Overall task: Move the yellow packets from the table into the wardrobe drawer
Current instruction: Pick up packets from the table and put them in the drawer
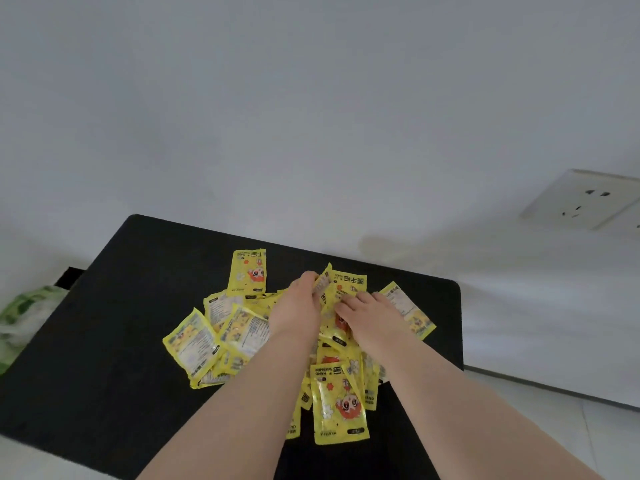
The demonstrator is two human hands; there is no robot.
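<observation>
The yellow packets (pixel 242 336) lay in a loose, overlapping heap on the black desk (pixel 121 306), filling the middle of the frame. One lone packet (pixel 247 271) sat apart at the top of the heap, print side up. Another (pixel 339 403) lay face up at the bottom, nearest the person, showing a red cartoon figure. A cluster of back-side-up packets fanned out toward the left of the frame.

Both bare forearms reached in from the bottom edge and met over the upper centre of the heap. The left grip (pixel 301 303) had its fingers curled round the left edge of a raised packet (pixel 343 289), which stood tilted up off the others. The right grip (pixel 367 317) had its fingers (pixel 346 306) laid across the face of that same packet. Its thumb was hidden, so I could not tell whether it pinched the packet or only rested on it.

A pale wall stood behind the desk. A white wall socket (pixel 585 199) showed at the right edge of the frame, a green-and-white bag (pixel 24 317) at the left edge, and light floor tiles (pixel 554 427) at the lower right.
</observation>
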